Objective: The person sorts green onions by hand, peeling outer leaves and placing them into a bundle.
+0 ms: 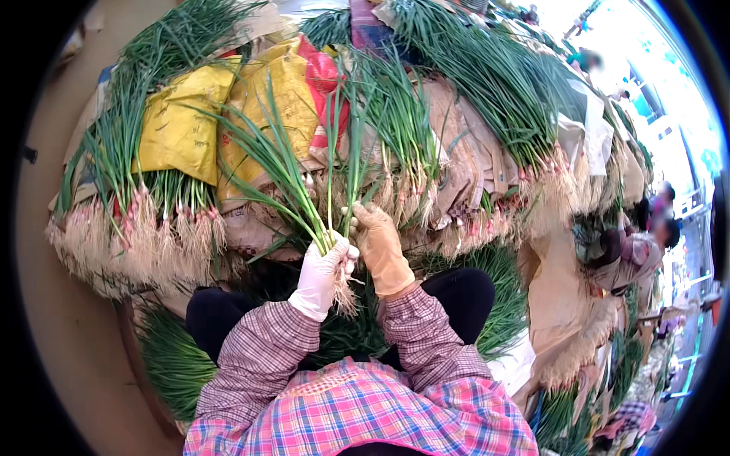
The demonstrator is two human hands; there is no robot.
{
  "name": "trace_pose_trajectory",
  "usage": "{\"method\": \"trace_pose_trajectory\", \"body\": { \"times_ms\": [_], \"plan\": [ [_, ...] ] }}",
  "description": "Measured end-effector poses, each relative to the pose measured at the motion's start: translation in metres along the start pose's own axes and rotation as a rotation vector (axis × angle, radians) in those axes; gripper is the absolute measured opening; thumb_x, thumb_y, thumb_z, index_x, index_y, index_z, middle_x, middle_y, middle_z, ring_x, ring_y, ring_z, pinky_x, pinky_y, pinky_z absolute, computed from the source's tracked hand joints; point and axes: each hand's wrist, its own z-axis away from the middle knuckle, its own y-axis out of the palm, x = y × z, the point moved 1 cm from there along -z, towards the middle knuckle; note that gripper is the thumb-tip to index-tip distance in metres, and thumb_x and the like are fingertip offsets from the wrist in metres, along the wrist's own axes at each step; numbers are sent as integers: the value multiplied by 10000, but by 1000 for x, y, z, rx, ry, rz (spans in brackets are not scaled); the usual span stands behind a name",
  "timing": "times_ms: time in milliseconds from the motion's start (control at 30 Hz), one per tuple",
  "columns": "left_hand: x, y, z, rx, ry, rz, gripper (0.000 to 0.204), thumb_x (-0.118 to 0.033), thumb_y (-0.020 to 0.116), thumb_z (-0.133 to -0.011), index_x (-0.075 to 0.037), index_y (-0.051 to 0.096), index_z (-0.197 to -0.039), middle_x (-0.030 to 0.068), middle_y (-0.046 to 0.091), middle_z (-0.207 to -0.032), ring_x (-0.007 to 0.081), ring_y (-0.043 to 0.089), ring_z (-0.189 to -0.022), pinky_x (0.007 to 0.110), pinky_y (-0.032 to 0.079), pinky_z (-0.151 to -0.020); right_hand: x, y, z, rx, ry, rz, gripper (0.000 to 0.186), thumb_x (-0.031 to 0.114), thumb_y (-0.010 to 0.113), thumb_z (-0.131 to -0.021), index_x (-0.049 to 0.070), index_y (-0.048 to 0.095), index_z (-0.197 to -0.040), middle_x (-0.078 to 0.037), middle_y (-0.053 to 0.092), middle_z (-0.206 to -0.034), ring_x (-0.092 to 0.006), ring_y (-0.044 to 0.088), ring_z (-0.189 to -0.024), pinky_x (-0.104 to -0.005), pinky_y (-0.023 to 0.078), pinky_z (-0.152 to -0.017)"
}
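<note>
My left hand (319, 280), in a white glove, is closed around a small bunch of green onions (293, 186). Their long leaves fan up and to the left, while pale roots (346, 298) hang below the fist. Just to its right, my right hand (382, 251) wears a tan-orange glove. Its fingers are pinched on a green onion stalk (353, 182) whose leaves stand upright; the fingertips partly hide where it is gripped. Beyond my hands, a loose pile of green onions (399, 125) lies with its roots toward me.
Yellow sacks (186, 121) lie among rooted green onions (125, 216) at the left. A large heap of green onions (487, 83) rests on brown sacking (456, 144) at the far right. More onion leaves (175, 361) lie beside my legs. Other people (635, 254) sit at the right.
</note>
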Motion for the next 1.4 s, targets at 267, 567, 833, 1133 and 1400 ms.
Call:
{"method": "trace_pose_trajectory", "body": {
  "times_ms": [267, 567, 833, 1133, 1400],
  "plan": [
    [-50, 8, 26, 99, 294, 86, 184, -124, 498, -915, -61, 472, -1086, 36, 550, -718, 71, 488, -520, 177, 402, -439, 11, -11, -1, -100, -533, 1157, 234, 144, 642, -806, 25, 521, -966, -105, 601, -895, -198, 605, -696, -290, 485, -572],
    [-3, -14, -9, -33, 46, -93, 198, -142, 565, -886, -37, 552, -1053, 16, 619, -865, 69, 541, -679, 201, 461, -595, 71, -5, -27, -150, -260, 711, 106, 89, 629, -799, 52, 535, -831, -55, 587, -736, -155, 594, -623, -272, 455, -517],
    [-3, 0, -2, -35, 17, 17, 131, -73, 580, -857, -30, 523, -968, 64, 606, -813, 92, 533, -634, 206, 457, -561, 3, 4, 6, -185, -139, 227, 107, 120, 537, -896, 39, 469, -877, -33, 536, -690, -79, 456, -509, -205, 397, -453],
    [-8, -3, 4, 58, -84, 21, 155, -110, 552, -879, -57, 492, -1012, 59, 581, -788, 106, 522, -551, 197, 405, -414, 14, -14, 6, 11, -201, 991, 175, 123, 536, -869, 61, 595, -1021, -106, 635, -953, -187, 616, -861, -288, 503, -790],
    [-5, -8, 4, -32, -28, -10, 193, -54, 577, -853, -33, 498, -1028, 95, 606, -791, 81, 483, -506, 185, 401, -432, 11, 21, 4, -255, -950, 979, 125, 98, 538, -876, 50, 570, -986, -48, 598, -812, -102, 568, -686, -237, 460, -581]
  ]
}}
